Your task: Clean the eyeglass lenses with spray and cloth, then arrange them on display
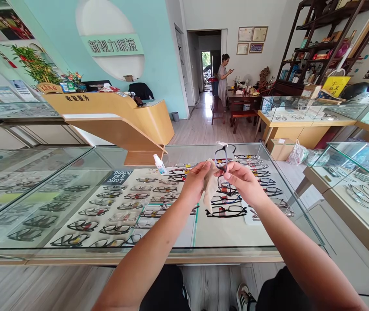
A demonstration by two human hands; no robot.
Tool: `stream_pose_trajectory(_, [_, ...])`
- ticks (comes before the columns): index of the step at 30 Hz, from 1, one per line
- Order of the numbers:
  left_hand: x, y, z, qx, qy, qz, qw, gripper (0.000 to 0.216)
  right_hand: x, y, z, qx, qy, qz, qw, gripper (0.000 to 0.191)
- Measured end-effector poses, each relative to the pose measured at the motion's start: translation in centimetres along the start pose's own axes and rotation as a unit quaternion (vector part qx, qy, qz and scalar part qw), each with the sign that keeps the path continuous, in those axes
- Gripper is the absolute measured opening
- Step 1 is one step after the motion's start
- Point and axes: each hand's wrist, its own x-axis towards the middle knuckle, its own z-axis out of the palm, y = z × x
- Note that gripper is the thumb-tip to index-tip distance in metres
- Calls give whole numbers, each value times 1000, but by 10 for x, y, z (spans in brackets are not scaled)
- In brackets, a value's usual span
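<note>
A pair of dark-framed eyeglasses (226,152) is held upright above the glass counter, one lens above the other. My right hand (245,180) pinches the frame near its middle. Between the fingers of my left hand (197,177) is a beige cleaning cloth (209,192), which hangs down beside the glasses. Whether the cloth touches a lens, I cannot tell. A small white bottle (160,164) stands on the counter, left of my left hand. Rows of spectacles lie under the glass below both hands.
The glass display counter (246,239) spans the space before me, its near edge close to my legs. Another glass case (359,172) stands at the right. Beyond are a wooden reception desk (152,123) and a person (223,80) standing by a table.
</note>
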Motion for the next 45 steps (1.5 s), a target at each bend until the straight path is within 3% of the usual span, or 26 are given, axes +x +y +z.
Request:
stream_pose_trajectory(11, [-5, 10, 0, 66, 8, 27, 997, 58, 0, 0, -5, 9, 45, 2, 999, 30])
stream_pose_trajectory(20, [-19, 13, 10, 58, -59, 24, 996, 55, 5, 3, 2, 45, 175, -18, 983, 38])
stream_pose_trajectory(25, [-25, 13, 14, 63, -40, 68, 995, 55, 4, 5, 7, 77, 204, -7, 976, 44])
stream_pose_trajectory(30, [-28, 12, 15, 100, -36, 122, 987, 48, 3, 7, 10, 65, 195, -6, 979, 44])
stream_pose_trajectory(37, [-33, 11, 16, 152, -53, 146, 976, 39, 2, 8, 13, 57, 189, -25, 980, 39])
stream_pose_trajectory(45, [-42, 10, 20, 260, -72, 289, 919, 17, -2, 6, 18, 37, 210, -53, 975, 37])
